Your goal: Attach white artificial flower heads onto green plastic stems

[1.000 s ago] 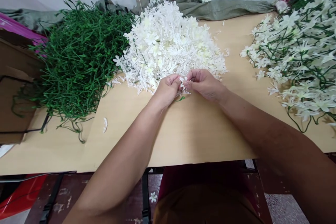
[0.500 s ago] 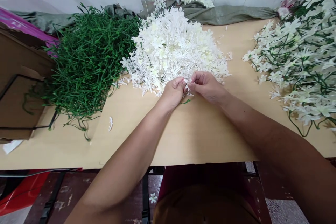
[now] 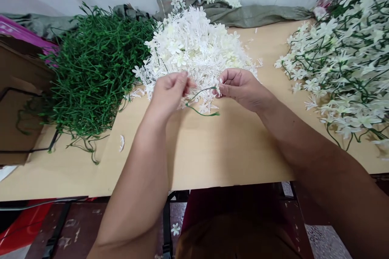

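Both hands are raised above the wooden table (image 3: 231,149), in front of a heap of loose white plastic flowers (image 3: 194,50). My left hand (image 3: 168,93) is closed in a pinch on one end of a thin green stem (image 3: 202,112) that curves between the hands. My right hand (image 3: 241,88) is closed too, pinching the stem's other end, where a small white flower (image 3: 216,85) sits at its fingertips.
A big tangle of bare green stems (image 3: 94,68) lies left of the white heap. Finished stems with white flowers (image 3: 343,60) are piled at the right. A brown cardboard box (image 3: 18,101) stands at the far left, a grey-green sack (image 3: 258,13) along the tiled wall.
The hands were together at the heap's front edge. Now the left hand has pulled away to the left and upward, so the green stem shows stretched between both hands.
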The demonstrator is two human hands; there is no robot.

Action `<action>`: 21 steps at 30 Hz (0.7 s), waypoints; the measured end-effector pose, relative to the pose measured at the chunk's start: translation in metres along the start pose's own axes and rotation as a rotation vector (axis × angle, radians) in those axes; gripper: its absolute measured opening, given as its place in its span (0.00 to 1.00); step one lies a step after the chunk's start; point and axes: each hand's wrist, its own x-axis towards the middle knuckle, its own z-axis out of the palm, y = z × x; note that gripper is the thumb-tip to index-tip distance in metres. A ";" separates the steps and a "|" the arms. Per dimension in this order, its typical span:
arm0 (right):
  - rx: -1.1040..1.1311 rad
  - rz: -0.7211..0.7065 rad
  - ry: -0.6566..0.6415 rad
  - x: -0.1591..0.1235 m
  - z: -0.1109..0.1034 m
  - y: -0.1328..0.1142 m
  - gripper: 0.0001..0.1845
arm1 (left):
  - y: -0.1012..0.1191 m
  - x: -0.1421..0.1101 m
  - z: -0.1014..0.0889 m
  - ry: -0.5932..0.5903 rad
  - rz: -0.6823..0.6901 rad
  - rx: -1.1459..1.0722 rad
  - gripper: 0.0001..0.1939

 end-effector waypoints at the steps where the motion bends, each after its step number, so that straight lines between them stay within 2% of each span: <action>1: -0.014 0.016 -0.069 -0.002 0.002 -0.001 0.20 | -0.004 0.002 -0.009 0.083 0.029 0.036 0.19; 3: -0.093 0.056 -0.238 -0.004 0.009 0.001 0.13 | -0.011 0.004 -0.025 0.208 0.065 0.122 0.16; 5: -0.266 0.082 -0.352 -0.006 0.017 0.007 0.05 | -0.014 0.003 -0.037 0.204 0.028 0.232 0.12; 6: -0.376 0.077 -0.364 -0.007 0.021 0.011 0.04 | -0.014 0.002 -0.042 0.161 -0.014 0.288 0.09; 8: -0.587 0.013 -0.305 -0.007 0.026 0.019 0.08 | -0.012 -0.002 -0.046 0.042 -0.113 0.385 0.05; 11: -0.800 -0.109 -0.149 -0.006 0.026 0.025 0.08 | -0.012 -0.004 -0.043 -0.056 -0.186 0.492 0.08; 13: -0.941 -0.149 -0.043 -0.004 0.023 0.026 0.06 | -0.016 -0.002 -0.040 -0.039 -0.161 0.557 0.09; 15: -1.099 -0.162 0.020 -0.003 0.020 0.027 0.08 | -0.023 0.001 -0.037 -0.005 -0.126 0.612 0.08; 18: -1.248 -0.177 0.025 -0.001 0.017 0.030 0.04 | -0.029 0.005 -0.037 0.020 -0.105 0.639 0.04; 21: -1.260 -0.178 0.026 0.000 0.013 0.031 0.08 | -0.027 0.005 -0.038 0.092 -0.065 0.601 0.02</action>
